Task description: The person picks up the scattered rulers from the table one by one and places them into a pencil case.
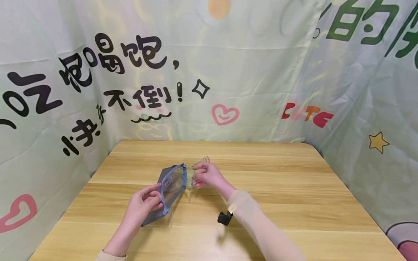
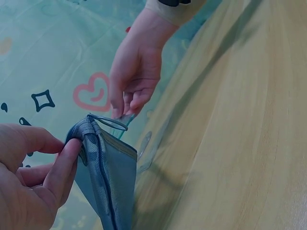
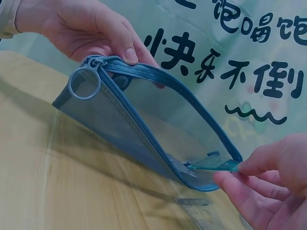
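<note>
A printed cloth backdrop (image 1: 228, 72) with black lettering and a pink heart walls in the wooden counter (image 1: 294, 188) on three sides; a small black clip (image 1: 224, 218) sits under the right sleeve. Above the counter's middle hangs a blue mesh pouch (image 3: 158, 134) — unzipped, mouth gaping, ring pull (image 3: 84, 83) at one end. The left hand (image 1: 143, 204) pinches the pouch's zipper edge. The right hand (image 1: 207, 174) pinches a clear greenish ruler (image 3: 213, 165) at the pouch's open end.
</note>
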The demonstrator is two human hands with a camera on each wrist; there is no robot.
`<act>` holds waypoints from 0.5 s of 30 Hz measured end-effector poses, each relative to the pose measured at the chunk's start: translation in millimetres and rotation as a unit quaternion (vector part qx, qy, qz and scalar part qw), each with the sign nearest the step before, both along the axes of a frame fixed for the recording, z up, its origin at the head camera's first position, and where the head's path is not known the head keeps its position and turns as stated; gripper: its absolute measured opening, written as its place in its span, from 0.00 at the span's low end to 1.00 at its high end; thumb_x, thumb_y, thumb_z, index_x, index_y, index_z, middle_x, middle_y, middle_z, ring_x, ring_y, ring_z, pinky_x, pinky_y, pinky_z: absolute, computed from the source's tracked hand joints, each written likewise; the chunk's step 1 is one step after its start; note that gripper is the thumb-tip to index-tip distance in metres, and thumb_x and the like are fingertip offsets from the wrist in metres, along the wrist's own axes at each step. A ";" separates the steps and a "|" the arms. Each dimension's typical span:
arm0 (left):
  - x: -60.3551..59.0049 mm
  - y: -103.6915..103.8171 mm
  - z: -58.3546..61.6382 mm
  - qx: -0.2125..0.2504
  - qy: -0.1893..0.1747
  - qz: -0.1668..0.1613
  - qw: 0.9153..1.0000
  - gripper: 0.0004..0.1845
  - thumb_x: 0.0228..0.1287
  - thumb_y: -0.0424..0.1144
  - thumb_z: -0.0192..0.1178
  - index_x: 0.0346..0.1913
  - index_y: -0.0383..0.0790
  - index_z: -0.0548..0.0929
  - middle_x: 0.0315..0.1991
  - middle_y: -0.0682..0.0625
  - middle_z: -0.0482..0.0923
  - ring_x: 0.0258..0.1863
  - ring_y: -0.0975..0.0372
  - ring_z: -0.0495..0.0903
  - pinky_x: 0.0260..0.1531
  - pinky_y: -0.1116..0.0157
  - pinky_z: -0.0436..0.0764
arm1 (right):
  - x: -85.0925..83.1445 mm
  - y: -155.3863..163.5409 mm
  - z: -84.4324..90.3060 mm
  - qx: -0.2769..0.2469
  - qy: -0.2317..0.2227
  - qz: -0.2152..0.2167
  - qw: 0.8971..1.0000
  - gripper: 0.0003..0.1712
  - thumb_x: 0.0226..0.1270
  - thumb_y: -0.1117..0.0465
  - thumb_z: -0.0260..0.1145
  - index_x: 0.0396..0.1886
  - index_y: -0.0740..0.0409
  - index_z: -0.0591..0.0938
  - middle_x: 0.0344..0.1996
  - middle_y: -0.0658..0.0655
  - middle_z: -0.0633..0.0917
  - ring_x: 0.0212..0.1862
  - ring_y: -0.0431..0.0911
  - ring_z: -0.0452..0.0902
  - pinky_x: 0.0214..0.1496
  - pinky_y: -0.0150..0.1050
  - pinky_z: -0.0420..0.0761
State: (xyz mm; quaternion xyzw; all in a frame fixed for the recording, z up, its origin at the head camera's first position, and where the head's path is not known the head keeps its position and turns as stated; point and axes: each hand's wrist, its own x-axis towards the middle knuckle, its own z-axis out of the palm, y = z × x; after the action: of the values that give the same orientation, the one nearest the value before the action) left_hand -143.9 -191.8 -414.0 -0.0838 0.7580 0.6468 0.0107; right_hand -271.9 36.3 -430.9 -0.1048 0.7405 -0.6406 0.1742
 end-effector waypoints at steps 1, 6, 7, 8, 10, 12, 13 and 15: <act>0.0 0.1 -0.2 -0.002 -0.001 0.000 1.000 0.25 0.66 0.26 0.57 0.66 0.31 0.72 0.38 0.49 0.78 0.34 0.69 0.81 0.39 0.72 0.88 | -0.1 -1.0 -0.7 -0.001 0.000 0.001 1.000 0.26 0.62 0.75 0.63 0.61 0.71 0.73 0.40 0.73 0.85 0.25 0.43 0.84 0.42 0.48 0.90; -0.3 0.4 -0.6 -0.006 -0.004 -0.003 1.000 0.25 0.67 0.27 0.57 0.66 0.32 0.72 0.38 0.50 0.77 0.34 0.69 0.81 0.40 0.71 0.88 | -0.4 -6.0 -2.9 -0.012 -0.010 0.000 1.000 0.26 0.62 0.75 0.64 0.61 0.70 0.73 0.41 0.74 0.85 0.25 0.43 0.84 0.42 0.47 0.90; -0.2 0.3 -0.5 -0.006 -0.005 -0.004 1.000 0.25 0.67 0.28 0.57 0.67 0.32 0.72 0.38 0.50 0.77 0.35 0.69 0.81 0.40 0.71 0.88 | -0.7 -7.0 -3.3 -0.014 -0.010 0.001 1.000 0.26 0.62 0.75 0.64 0.61 0.70 0.73 0.41 0.74 0.85 0.25 0.43 0.84 0.42 0.47 0.90; -0.2 0.3 -0.4 -0.005 -0.004 -0.004 1.000 0.25 0.67 0.28 0.57 0.67 0.32 0.72 0.38 0.50 0.77 0.35 0.69 0.81 0.40 0.71 0.88 | -1.1 -7.9 -3.6 -0.015 -0.011 0.001 1.000 0.26 0.62 0.75 0.64 0.61 0.70 0.73 0.42 0.74 0.85 0.25 0.43 0.84 0.41 0.46 0.90; -0.1 0.1 -0.2 -0.005 -0.004 -0.005 1.000 0.25 0.67 0.28 0.57 0.67 0.32 0.72 0.38 0.50 0.77 0.35 0.69 0.81 0.40 0.71 0.88 | -1.9 -9.8 -4.1 -0.015 -0.012 0.000 1.000 0.26 0.62 0.75 0.64 0.61 0.70 0.73 0.41 0.74 0.85 0.25 0.43 0.84 0.40 0.44 0.91; 0.1 0.0 0.1 -0.004 -0.004 -0.005 1.000 0.25 0.67 0.28 0.58 0.67 0.32 0.72 0.38 0.50 0.77 0.35 0.70 0.81 0.40 0.71 0.88 | -2.7 -11.5 -4.6 -0.015 -0.013 -0.001 1.000 0.26 0.61 0.75 0.64 0.61 0.70 0.73 0.40 0.73 0.85 0.25 0.43 0.84 0.38 0.42 0.91; 0.0 0.0 0.2 -0.003 -0.005 -0.005 1.000 0.25 0.66 0.29 0.58 0.67 0.32 0.72 0.38 0.50 0.77 0.35 0.70 0.81 0.40 0.71 0.88 | -2.9 -12.3 -4.6 -0.014 -0.014 -0.002 1.000 0.26 0.61 0.75 0.64 0.61 0.70 0.73 0.40 0.72 0.85 0.25 0.43 0.84 0.37 0.41 0.91; 0.1 0.2 0.6 -0.003 -0.004 -0.006 1.000 0.25 0.66 0.29 0.58 0.67 0.32 0.72 0.37 0.50 0.77 0.35 0.70 0.81 0.40 0.71 0.88 | -2.9 -13.4 -4.2 -0.014 -0.017 -0.004 1.000 0.26 0.61 0.75 0.64 0.61 0.70 0.73 0.39 0.71 0.86 0.24 0.43 0.84 0.36 0.41 0.91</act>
State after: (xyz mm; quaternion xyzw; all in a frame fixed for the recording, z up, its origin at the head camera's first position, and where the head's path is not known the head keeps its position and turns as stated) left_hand -143.8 -191.6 -413.5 -0.0817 0.7601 0.6445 0.0171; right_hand -274.8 22.8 -435.1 -0.0929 0.7286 -0.6535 0.1828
